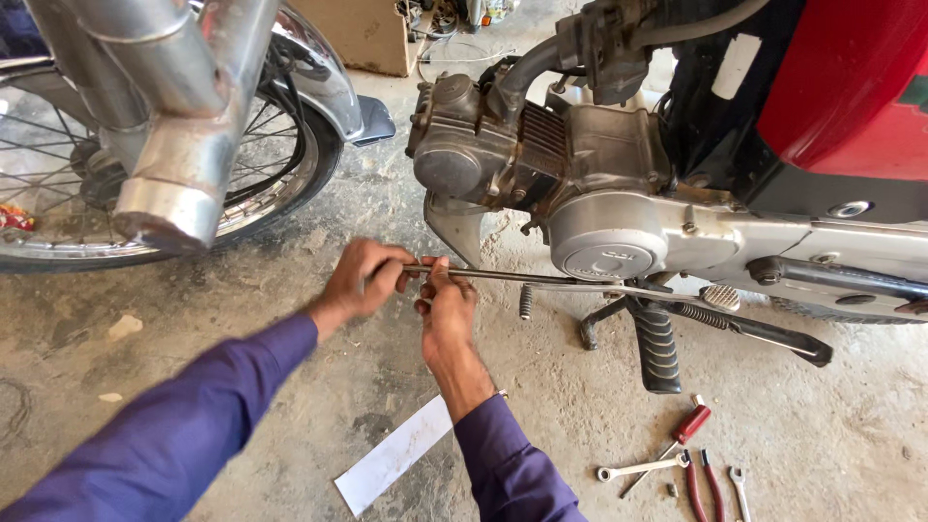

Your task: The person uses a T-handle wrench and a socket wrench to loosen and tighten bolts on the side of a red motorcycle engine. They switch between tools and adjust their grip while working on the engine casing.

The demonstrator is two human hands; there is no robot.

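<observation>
My left hand (pixel 362 280) and my right hand (pixel 447 307) both grip the near end of a long thin metal rod (pixel 522 277). The rod runs to the right, under the grey engine (pixel 580 184) of a red motorcycle (pixel 841 87), towards the footrest (pixel 657 348) and stand. My left hand closes over the rod's tip; the right hand pinches it just beside, fingers up. Both arms wear purple sleeves (pixel 174 435).
A spoked front wheel (pixel 145 184) with chrome fork (pixel 184 116) stands at left. A white strip (pixel 396 452) lies on the concrete floor. Wrenches (pixel 643 468), a red-handled screwdriver (pixel 688 427) and pliers (pixel 706 483) lie at lower right. A cardboard box (pixel 362 34) sits behind.
</observation>
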